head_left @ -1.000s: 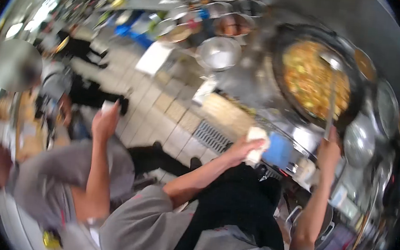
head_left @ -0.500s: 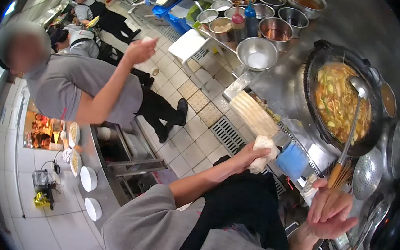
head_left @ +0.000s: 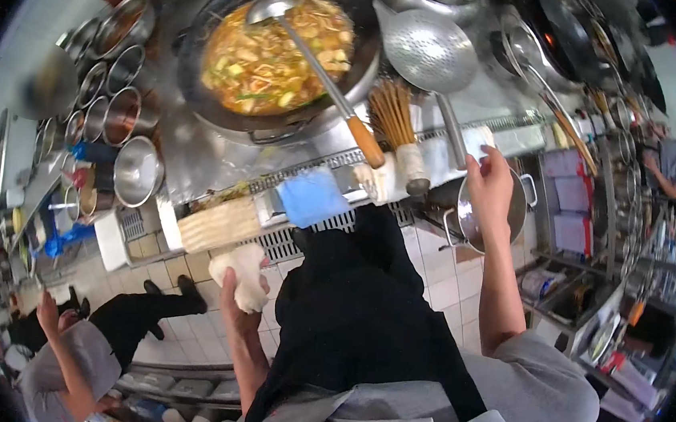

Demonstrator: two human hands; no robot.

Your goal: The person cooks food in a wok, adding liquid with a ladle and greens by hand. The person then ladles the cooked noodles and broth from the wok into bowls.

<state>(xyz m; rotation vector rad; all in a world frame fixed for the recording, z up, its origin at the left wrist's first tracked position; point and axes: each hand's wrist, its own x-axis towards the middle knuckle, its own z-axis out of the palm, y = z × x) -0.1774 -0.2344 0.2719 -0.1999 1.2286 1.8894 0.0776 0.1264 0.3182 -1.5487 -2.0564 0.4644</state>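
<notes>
My left hand (head_left: 239,308) is closed around a bunched white cloth (head_left: 241,273), left of my black apron. My right hand (head_left: 491,186) is raised beside the handle of a perforated strainer (head_left: 430,52), its fingers apart and nothing visible in them. A small white item (head_left: 479,136) lies just beyond its fingertips. The wok (head_left: 191,78) contains noodles and vegetables in orange-brown sauce (head_left: 274,65). A ladle (head_left: 316,66) rests across it, its wooden handle over the front rim. A bamboo brush (head_left: 395,119) stands between ladle and strainer.
A folded blue cloth (head_left: 312,196) and a ridged pale block (head_left: 219,222) lie along the counter front. Metal bowls (head_left: 138,171) stand left. A handled pot (head_left: 506,214) is below my right hand. A co-worker (head_left: 75,365) stands lower left; another person (head_left: 675,168) is far right.
The view has swung right. My right hand has let go of the ladle handle and moved right to the strainer handle. My left hand still grips the white cloth.
</notes>
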